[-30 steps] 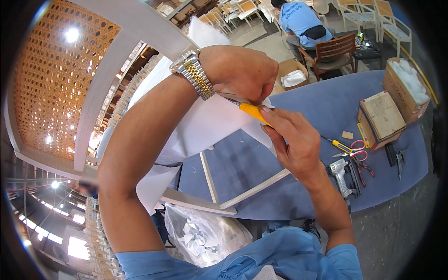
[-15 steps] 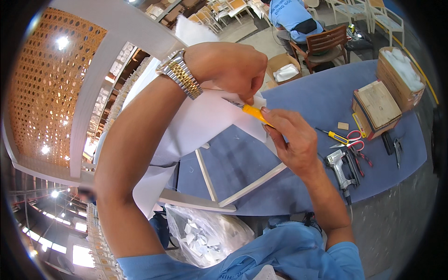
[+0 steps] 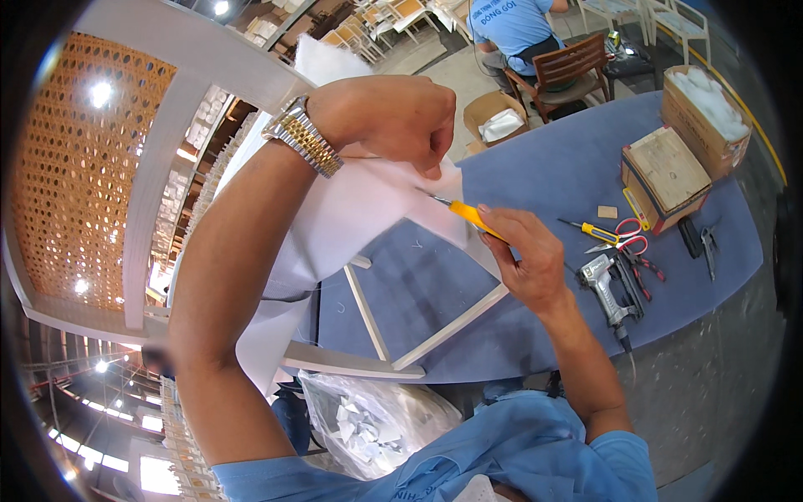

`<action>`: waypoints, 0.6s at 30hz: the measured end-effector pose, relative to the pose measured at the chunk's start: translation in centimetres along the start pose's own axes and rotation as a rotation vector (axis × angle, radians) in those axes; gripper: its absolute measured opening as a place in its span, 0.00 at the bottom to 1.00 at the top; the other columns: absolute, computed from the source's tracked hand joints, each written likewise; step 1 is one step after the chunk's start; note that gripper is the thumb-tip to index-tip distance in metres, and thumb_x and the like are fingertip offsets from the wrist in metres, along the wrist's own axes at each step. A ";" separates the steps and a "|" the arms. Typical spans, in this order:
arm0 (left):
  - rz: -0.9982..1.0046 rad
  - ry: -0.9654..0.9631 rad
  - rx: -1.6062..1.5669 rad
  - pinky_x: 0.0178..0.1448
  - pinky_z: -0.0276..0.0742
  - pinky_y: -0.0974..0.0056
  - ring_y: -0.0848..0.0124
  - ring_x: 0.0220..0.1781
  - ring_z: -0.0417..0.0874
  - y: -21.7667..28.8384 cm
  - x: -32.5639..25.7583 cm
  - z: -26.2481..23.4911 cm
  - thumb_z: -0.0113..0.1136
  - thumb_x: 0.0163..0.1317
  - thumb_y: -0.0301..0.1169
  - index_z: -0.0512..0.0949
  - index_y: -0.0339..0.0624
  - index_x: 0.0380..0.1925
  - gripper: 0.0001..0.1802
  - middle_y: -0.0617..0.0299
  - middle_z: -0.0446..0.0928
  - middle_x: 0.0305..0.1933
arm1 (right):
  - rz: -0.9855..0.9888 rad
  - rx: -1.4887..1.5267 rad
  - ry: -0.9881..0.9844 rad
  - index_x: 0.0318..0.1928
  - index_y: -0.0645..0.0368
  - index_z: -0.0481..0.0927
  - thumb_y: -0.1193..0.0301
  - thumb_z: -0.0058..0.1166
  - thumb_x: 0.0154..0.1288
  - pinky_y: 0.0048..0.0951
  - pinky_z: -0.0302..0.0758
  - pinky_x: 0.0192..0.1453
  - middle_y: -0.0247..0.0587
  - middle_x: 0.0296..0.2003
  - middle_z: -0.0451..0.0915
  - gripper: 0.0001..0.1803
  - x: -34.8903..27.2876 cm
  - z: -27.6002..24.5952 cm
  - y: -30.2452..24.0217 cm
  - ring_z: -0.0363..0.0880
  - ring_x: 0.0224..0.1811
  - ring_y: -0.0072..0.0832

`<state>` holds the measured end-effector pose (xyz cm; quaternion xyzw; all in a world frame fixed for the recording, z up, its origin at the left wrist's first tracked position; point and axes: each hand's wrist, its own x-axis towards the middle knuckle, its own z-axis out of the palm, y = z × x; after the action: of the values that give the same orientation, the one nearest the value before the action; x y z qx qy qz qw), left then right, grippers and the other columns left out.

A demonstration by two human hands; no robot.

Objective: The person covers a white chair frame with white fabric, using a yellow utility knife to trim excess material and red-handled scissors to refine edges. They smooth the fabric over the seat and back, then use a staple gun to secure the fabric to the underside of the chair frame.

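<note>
My left hand [image 3: 401,124], with a metal watch [image 3: 303,138] on the wrist, is closed. Its bent fingers grip a thin white sheet [image 3: 355,209] near its far edge. In my right hand [image 3: 535,255] is a yellow-handled utility knife [image 3: 474,219]. Its narrow metal blade points left and lies over the sheet, just nearer to me than my left fingertips. The sheet drapes over a pale wooden chair frame [image 3: 456,328], which rests on the blue-grey covered table [image 3: 577,176]. My left hand hides part of the sheet's far side.
On the table's right lie a yellow-handled tool [image 3: 595,233], red-handled scissors [image 3: 633,238], a staple gun [image 3: 604,289] and pliers [image 3: 708,251]. Two cartons [image 3: 665,177] [image 3: 711,117] stand behind. A plastic bag of scraps [image 3: 376,418] sits below the near edge. Beyond, a person [image 3: 514,33] sits.
The knife has shifted right and nearer to me relative to my left fingers, its blade now close beside them. My left hand keeps its hold on the sheet. The whole view has shifted slightly.
</note>
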<state>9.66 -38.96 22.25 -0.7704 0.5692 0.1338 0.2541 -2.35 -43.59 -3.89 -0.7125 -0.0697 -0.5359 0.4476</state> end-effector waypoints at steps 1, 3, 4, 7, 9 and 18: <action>-0.002 -0.003 -0.010 0.37 0.78 0.60 0.61 0.28 0.85 0.0 0.0 -0.1 0.70 0.51 0.33 0.87 0.34 0.29 0.12 0.53 0.85 0.26 | 0.005 0.001 0.005 0.52 0.59 0.83 0.84 0.67 0.56 0.32 0.82 0.45 0.46 0.45 0.86 0.22 -0.3 0.0 0.2 0.86 0.43 0.40; -0.007 -0.008 -0.029 0.36 0.77 0.60 0.62 0.27 0.84 0.0 0.1 -0.2 0.69 0.51 0.33 0.87 0.34 0.28 0.11 0.53 0.84 0.25 | 0.011 0.012 0.013 0.53 0.60 0.82 0.84 0.67 0.57 0.32 0.82 0.46 0.47 0.46 0.86 0.22 -0.9 -0.1 0.5 0.86 0.43 0.41; -0.008 -0.012 -0.038 0.36 0.77 0.60 0.62 0.26 0.84 0.0 0.0 -0.2 0.69 0.52 0.33 0.87 0.34 0.28 0.11 0.53 0.84 0.24 | 0.010 0.024 0.015 0.54 0.60 0.82 0.83 0.66 0.57 0.32 0.82 0.47 0.48 0.46 0.86 0.22 -1.3 -0.2 0.6 0.86 0.44 0.41; -0.016 -0.019 -0.064 0.34 0.74 0.60 0.64 0.24 0.81 0.1 -0.1 -0.2 0.69 0.52 0.32 0.86 0.33 0.27 0.11 0.53 0.82 0.23 | 0.081 0.129 0.104 0.56 0.60 0.80 0.82 0.65 0.59 0.34 0.81 0.48 0.48 0.46 0.84 0.23 -2.1 0.7 -0.6 0.85 0.44 0.42; -0.025 -0.015 -0.076 0.33 0.73 0.59 0.64 0.23 0.80 0.0 0.0 -0.2 0.69 0.53 0.33 0.86 0.33 0.27 0.11 0.53 0.81 0.21 | 0.119 0.196 0.152 0.58 0.61 0.78 0.81 0.65 0.60 0.34 0.81 0.48 0.49 0.46 0.84 0.24 -1.6 2.0 -1.4 0.85 0.45 0.43; -0.018 -0.002 -0.006 0.33 0.74 0.59 0.63 0.24 0.80 0.0 0.0 -0.3 0.69 0.53 0.34 0.86 0.34 0.28 0.12 0.53 0.82 0.22 | 0.094 0.183 0.188 0.58 0.62 0.77 0.78 0.65 0.62 0.33 0.81 0.41 0.47 0.40 0.82 0.24 1.0 6.7 -2.7 0.84 0.36 0.42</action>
<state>9.69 -39.10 22.51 -0.7761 0.5616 0.1341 0.2536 1.21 -37.55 -1.74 -0.6179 -0.0425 -0.5699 0.5400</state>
